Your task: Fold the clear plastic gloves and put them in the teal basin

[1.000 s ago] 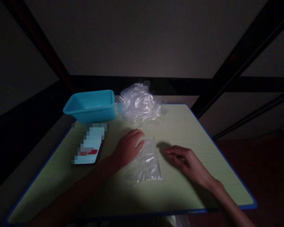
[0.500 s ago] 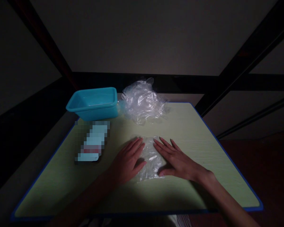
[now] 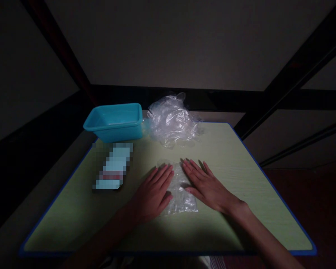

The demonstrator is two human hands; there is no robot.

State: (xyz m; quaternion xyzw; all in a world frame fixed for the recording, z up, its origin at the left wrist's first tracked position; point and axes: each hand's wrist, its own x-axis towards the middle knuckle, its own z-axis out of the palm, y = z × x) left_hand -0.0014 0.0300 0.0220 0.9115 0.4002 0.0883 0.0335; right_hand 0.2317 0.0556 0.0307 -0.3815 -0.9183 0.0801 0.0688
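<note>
A sheet of clear, wrinkled plastic (image 3: 182,192), perhaps a thin glove or bag, lies flat on the table in front of me. My left hand (image 3: 154,192) rests palm down on its left side, fingers stretched out. On the right side, my right hand (image 3: 208,185) lies flat too, its fingertips on the upper part of the plastic and its thumb over the middle. Both hands hide the side edges of the sheet. Behind them sits a loose heap of crumpled clear plastic (image 3: 173,121).
An open turquoise basin (image 3: 117,130) stands at the table's back left corner, beside the heap. Nearer me lies a pixelated flat object (image 3: 114,166), possibly a phone. The pale table (image 3: 229,149) has a blue edge, with a wall panel (image 3: 168,45) behind it.
My right hand's thumb has moved up off the lower part of the plastic, leaving the bottom right corner visible. The whole view has shifted slightly.
</note>
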